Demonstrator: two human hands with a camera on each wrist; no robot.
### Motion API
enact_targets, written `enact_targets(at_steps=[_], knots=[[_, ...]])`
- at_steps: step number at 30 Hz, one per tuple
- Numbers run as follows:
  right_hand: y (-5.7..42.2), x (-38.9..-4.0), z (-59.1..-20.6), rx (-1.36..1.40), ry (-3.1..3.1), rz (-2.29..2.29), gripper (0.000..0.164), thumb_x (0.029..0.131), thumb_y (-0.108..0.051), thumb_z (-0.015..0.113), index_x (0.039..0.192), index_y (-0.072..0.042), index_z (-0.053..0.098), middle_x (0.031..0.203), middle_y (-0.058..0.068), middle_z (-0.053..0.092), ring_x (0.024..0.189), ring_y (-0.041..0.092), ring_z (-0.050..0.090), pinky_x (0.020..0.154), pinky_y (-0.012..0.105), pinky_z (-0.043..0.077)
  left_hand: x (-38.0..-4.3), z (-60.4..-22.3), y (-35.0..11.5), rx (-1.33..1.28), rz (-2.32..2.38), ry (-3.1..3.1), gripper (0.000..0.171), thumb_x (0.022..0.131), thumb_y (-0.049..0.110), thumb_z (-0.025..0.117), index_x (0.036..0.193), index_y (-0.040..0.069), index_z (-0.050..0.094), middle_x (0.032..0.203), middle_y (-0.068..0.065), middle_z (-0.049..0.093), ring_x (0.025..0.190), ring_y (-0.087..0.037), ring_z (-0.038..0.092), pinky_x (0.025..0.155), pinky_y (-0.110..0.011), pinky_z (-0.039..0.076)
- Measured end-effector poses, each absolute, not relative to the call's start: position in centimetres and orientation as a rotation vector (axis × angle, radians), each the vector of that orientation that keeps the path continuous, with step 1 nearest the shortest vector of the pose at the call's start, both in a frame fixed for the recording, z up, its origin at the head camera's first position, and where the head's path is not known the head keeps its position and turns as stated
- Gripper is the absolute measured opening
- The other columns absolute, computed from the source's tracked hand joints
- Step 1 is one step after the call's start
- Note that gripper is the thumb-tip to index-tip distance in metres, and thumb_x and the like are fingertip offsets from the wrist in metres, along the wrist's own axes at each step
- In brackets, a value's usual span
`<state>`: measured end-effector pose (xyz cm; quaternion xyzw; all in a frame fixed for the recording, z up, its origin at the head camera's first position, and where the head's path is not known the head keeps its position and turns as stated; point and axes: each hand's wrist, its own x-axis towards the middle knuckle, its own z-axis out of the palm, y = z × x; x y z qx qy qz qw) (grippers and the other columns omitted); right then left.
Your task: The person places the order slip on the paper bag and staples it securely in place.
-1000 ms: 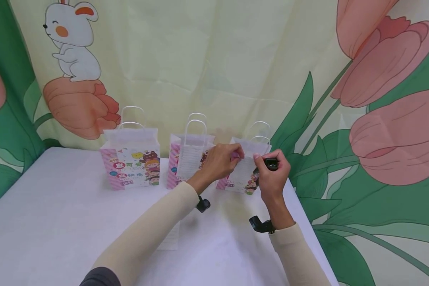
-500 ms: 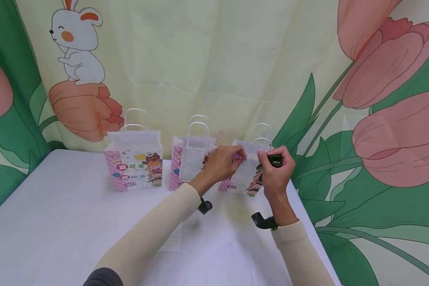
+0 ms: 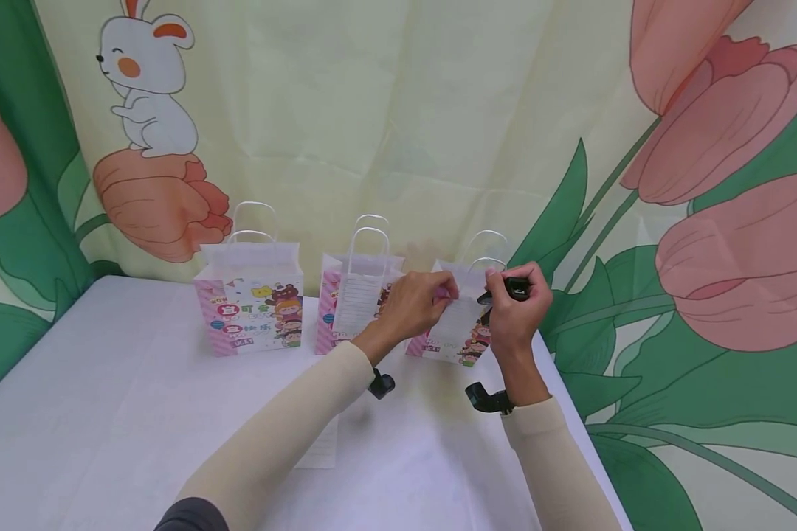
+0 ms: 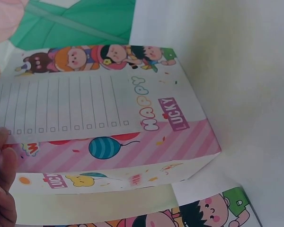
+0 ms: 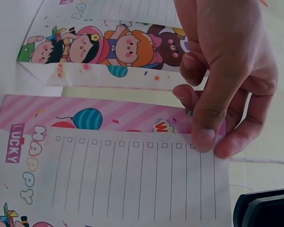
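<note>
The right paper gift bag [image 3: 448, 346], pink-striped with cartoon children, stands on the table. A lined checklist sheet [image 5: 132, 175] with small boxes lies flat against its front, near the top rim. My left hand [image 3: 415, 301] pinches the sheet and bag edge at the upper corner, thumb on the sheet and fingers around the rim. My right hand [image 3: 519, 310] grips a black stapler [image 3: 516, 287], its jaws apart and pointing left at the bag's top edge, below the white handle. In the right wrist view only the stapler's rounded end [image 5: 265, 210] shows.
A middle gift bag [image 3: 328, 302] carries a similar lined sheet [image 3: 357, 299] on its front. Another bag [image 3: 252, 317] stands at the left, with no sheet on its front. One more sheet [image 3: 319, 450] lies on the white tablecloth [image 3: 106, 420], partly under my left forearm. A printed curtain hangs behind.
My right hand has moved slightly up and to the right with the stapler, away from the sheet. My left hand keeps its pinch at the bag's corner; the bags stand still.
</note>
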<state>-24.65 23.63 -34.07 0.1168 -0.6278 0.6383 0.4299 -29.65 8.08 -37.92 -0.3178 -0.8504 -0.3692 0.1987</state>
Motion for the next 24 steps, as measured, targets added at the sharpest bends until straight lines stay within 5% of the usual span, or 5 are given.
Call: enact_targets(at_steps=[16,24], knots=[[23.5,-25.7,-34.4,0.281,-1.522,1.583,0.016,0.092,-0.003,0.078,0.088,0.002,0.063,0.083,0.003,0.067,0.074,0.022,0.071,0.074,0.026,0.063,-29.5,-38.0,8.2,-0.895,-1.044,-2.383,0.008,0.099,0.014,0.075,0.097,0.022,0.075,0.095,0.004,0.080,0.077,-0.009,0.065,0.067,-0.021,0.052],[23.2,-25.9,-34.5,0.276,-1.515,1.580,0.024,0.092,-0.001,0.077,0.090,0.013,0.057,0.082,0.003,0.068,0.073,0.020,0.071,0.074,0.027,0.063,-29.4,-37.9,8.1,-0.895,-1.034,-2.387,0.007,0.098,0.015,0.075,0.097,0.022,0.075,0.093,0.004,0.079,0.075,-0.009,0.064,0.063,-0.021,0.049]])
